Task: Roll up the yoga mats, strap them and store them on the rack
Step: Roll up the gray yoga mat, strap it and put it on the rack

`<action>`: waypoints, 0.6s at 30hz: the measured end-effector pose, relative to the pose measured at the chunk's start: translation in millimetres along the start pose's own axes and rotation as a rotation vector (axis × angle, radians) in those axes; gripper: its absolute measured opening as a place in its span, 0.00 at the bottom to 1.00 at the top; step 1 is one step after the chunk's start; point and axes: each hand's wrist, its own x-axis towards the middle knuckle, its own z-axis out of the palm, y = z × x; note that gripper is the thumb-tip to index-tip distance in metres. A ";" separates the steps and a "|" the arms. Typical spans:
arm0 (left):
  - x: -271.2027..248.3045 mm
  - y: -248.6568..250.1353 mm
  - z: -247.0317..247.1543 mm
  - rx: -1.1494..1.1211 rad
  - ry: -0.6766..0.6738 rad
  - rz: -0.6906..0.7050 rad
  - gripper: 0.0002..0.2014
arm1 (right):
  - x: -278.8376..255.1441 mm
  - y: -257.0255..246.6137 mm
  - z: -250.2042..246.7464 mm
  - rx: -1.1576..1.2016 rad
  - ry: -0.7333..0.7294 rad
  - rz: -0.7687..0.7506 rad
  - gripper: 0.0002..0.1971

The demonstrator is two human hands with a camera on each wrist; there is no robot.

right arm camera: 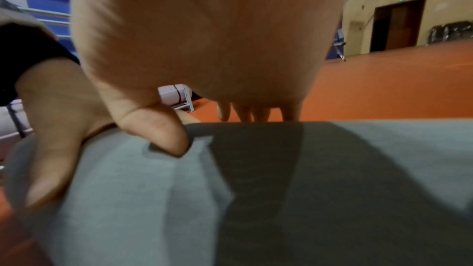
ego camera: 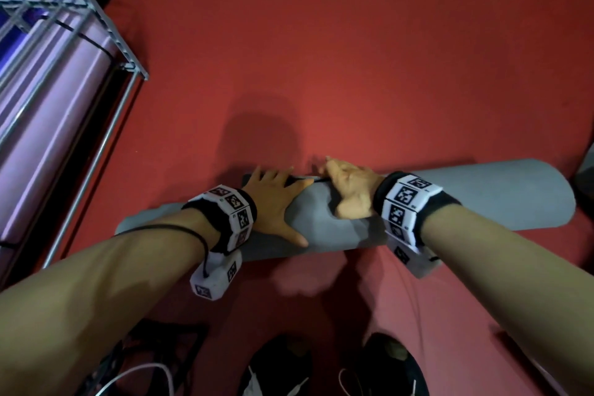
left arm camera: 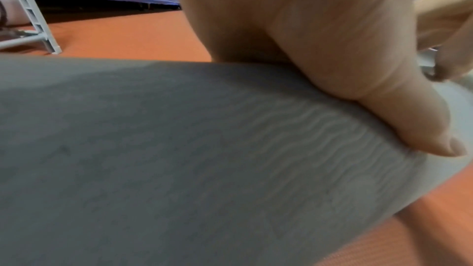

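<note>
The rolled grey yoga mat [ego camera: 321, 222] lies across the red floor [ego camera: 353, 58] just ahead of the feet. The left hand [ego camera: 273, 202] presses flat on it, fingers spread; keep that weight so the roll stays tight. The right hand [ego camera: 350, 190] curls over the far side near a thin black strap [ego camera: 303, 177]; whether its grip is clamped on it I cannot tell. Cinch snugly. Beyond, the rack [ego camera: 106, 32] holds a pink rolled mat [ego camera: 48, 112].

Beyond the rolled grey yoga mat [ego camera: 466, 199], the right hand [ego camera: 350, 193] hides its own fingertips and most of a thin dark strap [ego camera: 305, 177] (only a sliver shows). The rack [ego camera: 80, 51], left of the mat, is cropped by the frame edge.
</note>
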 end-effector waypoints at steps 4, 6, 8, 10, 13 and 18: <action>-1.1 2.2 6.0 0.072 0.096 0.039 0.60 | 7.9 -17.0 9.6 -0.095 -0.186 0.046 0.61; -3.9 5.0 7.0 0.049 0.130 0.022 0.61 | 11.9 -23.3 15.7 -0.148 -0.193 0.071 0.71; -8.5 8.1 6.5 0.021 0.158 0.007 0.61 | 14.3 -28.2 20.7 -0.210 -0.159 0.054 0.77; -12.8 10.5 6.7 0.030 0.174 0.014 0.59 | 14.0 -30.3 26.2 -0.247 -0.102 0.018 0.75; -18.1 12.4 7.4 0.060 0.186 0.032 0.56 | 10.8 -29.1 29.8 -0.240 -0.067 -0.049 0.68; -27.8 22.3 13.2 0.084 0.253 0.041 0.54 | -1.1 -25.7 38.1 -0.232 0.072 -0.118 0.53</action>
